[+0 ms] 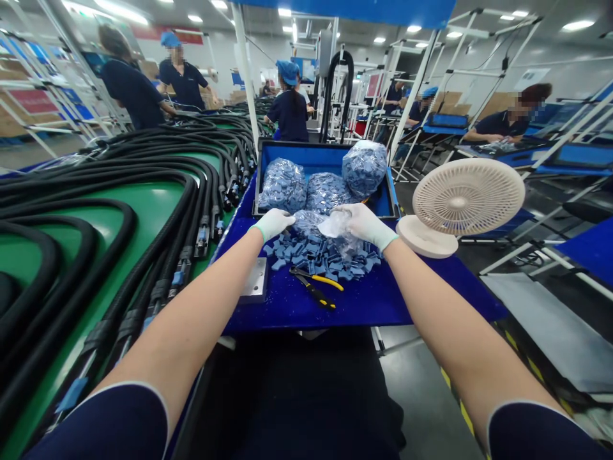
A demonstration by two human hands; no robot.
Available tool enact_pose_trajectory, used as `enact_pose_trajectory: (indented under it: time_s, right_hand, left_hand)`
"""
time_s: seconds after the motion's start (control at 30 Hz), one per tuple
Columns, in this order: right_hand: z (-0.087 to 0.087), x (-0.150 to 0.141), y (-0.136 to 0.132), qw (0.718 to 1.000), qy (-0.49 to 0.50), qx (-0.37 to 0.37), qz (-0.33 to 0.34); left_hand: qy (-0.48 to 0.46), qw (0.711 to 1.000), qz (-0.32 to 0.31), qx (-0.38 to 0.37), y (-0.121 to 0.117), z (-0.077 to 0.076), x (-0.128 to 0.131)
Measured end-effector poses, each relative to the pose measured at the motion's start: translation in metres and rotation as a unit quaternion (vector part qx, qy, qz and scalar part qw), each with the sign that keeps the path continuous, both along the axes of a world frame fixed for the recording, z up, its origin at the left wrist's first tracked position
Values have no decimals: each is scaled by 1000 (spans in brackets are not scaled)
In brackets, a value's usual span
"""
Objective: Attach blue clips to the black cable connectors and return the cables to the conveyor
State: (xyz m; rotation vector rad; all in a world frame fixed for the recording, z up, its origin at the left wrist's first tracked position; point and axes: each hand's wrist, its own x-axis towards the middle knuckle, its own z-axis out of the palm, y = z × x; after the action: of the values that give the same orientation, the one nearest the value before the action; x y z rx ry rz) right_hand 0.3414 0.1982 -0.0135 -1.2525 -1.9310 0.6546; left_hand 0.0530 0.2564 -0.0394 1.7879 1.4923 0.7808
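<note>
A clear plastic bag (309, 223) lies between my hands, partly filled with blue-grey plastic pieces. My left hand (274, 225), in a white glove, pinches the bag's left edge. Also gloved, my right hand (359, 223) grips the crumpled right side, where a whitish patch (332, 225) shows on the plastic. Beneath and in front of the bag spreads a heap of loose blue-grey plastic pieces (330, 259). Cutting pliers (316, 287) with black and yellow handles rest on the blue table surface (287, 313) nearer to me. The fingertips of my right hand are partly hidden by plastic.
Behind my hands, a blue bin (330, 153) holds full bags of pieces (282, 185). A metal block (256, 281) sits by my left forearm, and a beige fan (467, 198) stands on the right. Black hoses (158, 172) cover the green table at left. Several people work farther back.
</note>
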Motion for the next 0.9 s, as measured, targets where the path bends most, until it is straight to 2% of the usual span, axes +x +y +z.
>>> enact_pose_trajectory:
  time_s: [0.1,0.2,0.3,0.43,0.63,0.73,0.9]
  right_hand:
    - [-6,-3,2,1000,-7,-11,10]
    - [-9,-4,4,1000,2,-10,-1]
    - [-12,-2,4,1000,16,-5,-24]
    - [-15,-2,3,997,44,21,-54]
    - [-10,-8,2,993,78,49,-81]
    - [-5,-10,-2,989,97,62,-91]
    - [5,-12,-7,980,143,80,-115]
  left_hand:
    - [-15,1000,0,-16,8,-7,0]
    - [-42,999,10,8,13,-5,-2]
    - [-78,995,29,53,9,4,-7]
    - [-116,985,47,119,-8,21,-11]
    - [-140,972,49,184,-30,44,-15]
    - [-158,965,52,205,-35,50,-17]
    - [-182,963,47,192,-41,52,-20]
